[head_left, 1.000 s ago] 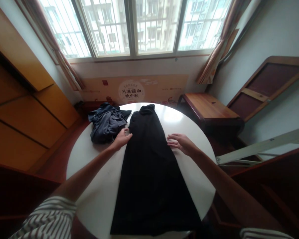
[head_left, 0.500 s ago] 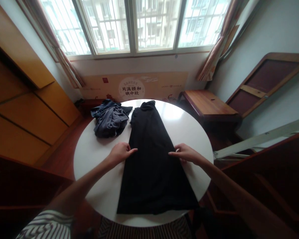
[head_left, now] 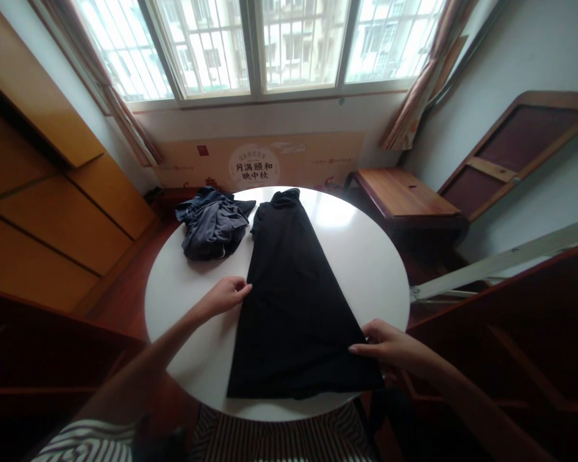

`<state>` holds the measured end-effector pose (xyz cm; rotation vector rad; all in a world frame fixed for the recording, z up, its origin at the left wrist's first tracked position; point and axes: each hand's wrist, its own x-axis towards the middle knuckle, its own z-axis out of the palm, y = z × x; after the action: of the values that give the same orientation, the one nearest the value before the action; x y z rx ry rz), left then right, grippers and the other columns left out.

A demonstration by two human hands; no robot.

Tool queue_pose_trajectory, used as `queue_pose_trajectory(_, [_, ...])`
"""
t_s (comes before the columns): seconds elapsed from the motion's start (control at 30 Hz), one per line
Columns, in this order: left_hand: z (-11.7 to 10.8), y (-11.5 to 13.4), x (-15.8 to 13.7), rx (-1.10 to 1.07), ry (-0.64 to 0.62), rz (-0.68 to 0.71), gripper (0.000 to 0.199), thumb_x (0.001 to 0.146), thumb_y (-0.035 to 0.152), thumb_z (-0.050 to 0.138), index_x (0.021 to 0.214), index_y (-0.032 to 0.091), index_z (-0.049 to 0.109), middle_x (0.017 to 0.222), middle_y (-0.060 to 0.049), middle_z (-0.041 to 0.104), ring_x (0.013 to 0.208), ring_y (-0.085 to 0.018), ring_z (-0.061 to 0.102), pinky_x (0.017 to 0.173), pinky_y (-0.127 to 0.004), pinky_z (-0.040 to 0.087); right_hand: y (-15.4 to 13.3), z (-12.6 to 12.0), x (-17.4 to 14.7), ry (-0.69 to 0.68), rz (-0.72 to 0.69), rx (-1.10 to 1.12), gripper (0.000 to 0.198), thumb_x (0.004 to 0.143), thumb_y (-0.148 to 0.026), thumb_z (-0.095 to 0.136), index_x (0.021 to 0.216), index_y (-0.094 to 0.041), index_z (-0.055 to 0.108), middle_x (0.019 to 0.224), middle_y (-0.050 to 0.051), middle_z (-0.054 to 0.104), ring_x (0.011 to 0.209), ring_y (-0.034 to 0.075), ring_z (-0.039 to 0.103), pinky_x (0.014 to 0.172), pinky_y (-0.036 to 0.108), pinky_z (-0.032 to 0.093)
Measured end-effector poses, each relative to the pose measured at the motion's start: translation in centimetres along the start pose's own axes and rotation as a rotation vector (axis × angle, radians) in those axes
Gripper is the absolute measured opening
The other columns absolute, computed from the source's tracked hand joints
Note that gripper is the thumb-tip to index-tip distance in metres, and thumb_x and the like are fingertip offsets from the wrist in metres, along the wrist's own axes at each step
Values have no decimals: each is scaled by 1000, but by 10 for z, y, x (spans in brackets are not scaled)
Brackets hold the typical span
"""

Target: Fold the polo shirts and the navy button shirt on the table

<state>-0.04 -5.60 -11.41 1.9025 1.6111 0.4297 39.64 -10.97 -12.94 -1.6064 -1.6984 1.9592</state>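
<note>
A long black garment (head_left: 298, 289), its exact kind unclear, lies flat across the white round table (head_left: 187, 295). Its narrow, bunched end points to the window and its wide end lies near the table's front edge. On its left edge, about midway along, my left hand (head_left: 226, 295) pinches the cloth with thumb and fingers. My right hand (head_left: 390, 346) grips the right edge close to the wide lower corner, thumb on top and the fingers partly hidden beneath. Beyond my left hand sits a crumpled heap of dark blue and grey clothes (head_left: 214, 224).
A small wooden table (head_left: 404, 192) stands at the back right, near a leaning wood-framed panel (head_left: 520, 147). Orange cabinets (head_left: 52, 218) line the left wall. A printed banner (head_left: 293, 160) runs below the barred window (head_left: 298, 45).
My right hand has slid down the garment's right edge towards its lower corner. My left hand has shifted slightly left, its thumb now at the edge. The clothes heap has stayed put.
</note>
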Motion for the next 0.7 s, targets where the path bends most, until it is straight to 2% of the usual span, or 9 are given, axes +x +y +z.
queue_pose_trajectory(0.13, [-6,-17,-2,-62,-23,-37,47,83,60,53,63,19,61,60,0,60,58,-16,56,55,-26,40,11,-10,-4,9,4,-73,45,70,-59,76,68,-15,66,47,-2,58,36,10,49,34,19,34])
queue_pose_trajectory(0.2, [-6,-23,3,-101,39,-41,46,80,62,59,72,17,66,68,-3,65,65,-18,60,59,-26,45,3,-20,-3,39,-44,-107,44,69,-56,78,67,-14,66,52,1,62,39,10,51,36,20,38])
queue_pose_trajectory(0.27, [-6,-23,14,-210,165,-70,45,76,59,68,88,16,69,84,-7,70,79,-21,66,67,-28,50,-16,-34,6,159,-168,-85,41,70,-53,80,73,-14,68,62,3,67,47,12,58,42,20,45])
queue_pose_trajectory(0.37, [-7,-16,44,-493,326,-201,55,70,48,81,111,15,63,104,-12,68,93,-22,67,77,-30,53,-57,-57,35,381,-369,162,35,73,-39,83,93,-15,69,89,7,72,78,16,68,67,22,57])
queue_pose_trajectory(0.4, [-9,-12,56,-597,337,-253,58,69,43,83,114,14,61,105,-13,68,92,-21,67,77,-29,53,-70,-64,49,410,-376,285,34,74,-33,83,99,-15,67,97,8,71,88,17,68,75,23,58])
queue_pose_trajectory(0.47, [-12,-6,81,-759,301,-340,58,69,37,86,114,13,59,100,-10,68,84,-17,68,75,-27,52,-96,-76,81,418,-297,485,31,78,-23,79,103,-16,62,102,9,69,92,17,68,81,25,58])
queue_pose_trajectory(0.57, [-17,1,114,-826,212,-405,49,64,34,89,98,11,63,82,-6,67,70,-15,66,66,-25,51,-126,-87,124,388,-218,545,19,86,-21,71,99,-15,59,98,10,67,84,15,68,76,23,59])
queue_pose_trajectory(0.63, [-18,3,129,-815,166,-411,46,58,35,92,85,9,65,72,-6,67,63,-16,64,60,-26,51,-141,-90,147,352,-172,516,16,87,-21,70,95,-14,59,90,9,66,73,13,67,65,20,59])
queue_pose_trajectory(0.7, [-17,4,138,-818,134,-388,45,53,34,94,80,9,67,71,-8,69,63,-18,66,61,-29,53,-150,-92,162,310,-116,476,16,86,-22,72,89,-13,59,77,5,63,56,9,59,49,16,53])
